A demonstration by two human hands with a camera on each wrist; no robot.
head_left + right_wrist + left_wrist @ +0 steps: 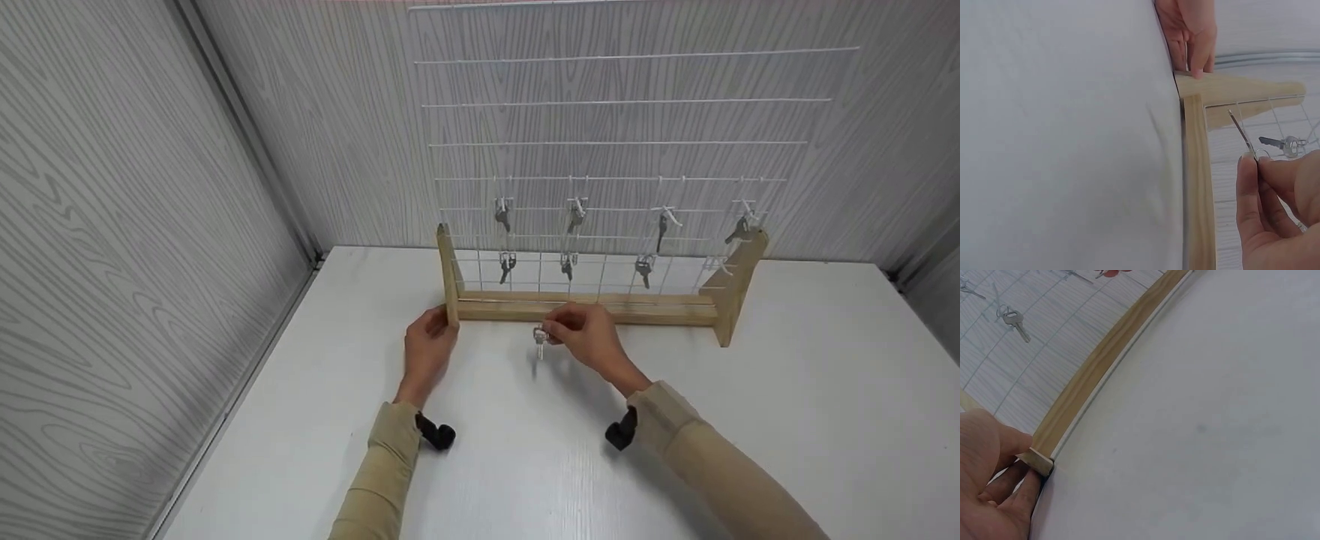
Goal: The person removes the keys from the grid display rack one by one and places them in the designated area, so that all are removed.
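In the head view my right hand (592,337) pinches a silver key (540,341) by its ring end, just in front of the wooden base bar. The right wrist view shows this key (1243,132) between thumb and fingertips, its blade pointing away from the hand. My left hand (430,346) grips the foot of the left wooden end piece (449,277) of a wire grid rack. Up close in the left wrist view, thumb and fingers (1026,495) sit on either side of that wood. Several keys, such as one at upper left (502,215), hang from white hooks on the grid.
The white wire grid (637,101) rises behind the base bar (660,311), close to the grey wood-patterned wall (337,112). A right wooden end piece (739,285) supports the other side. All stands on a white table (517,465).
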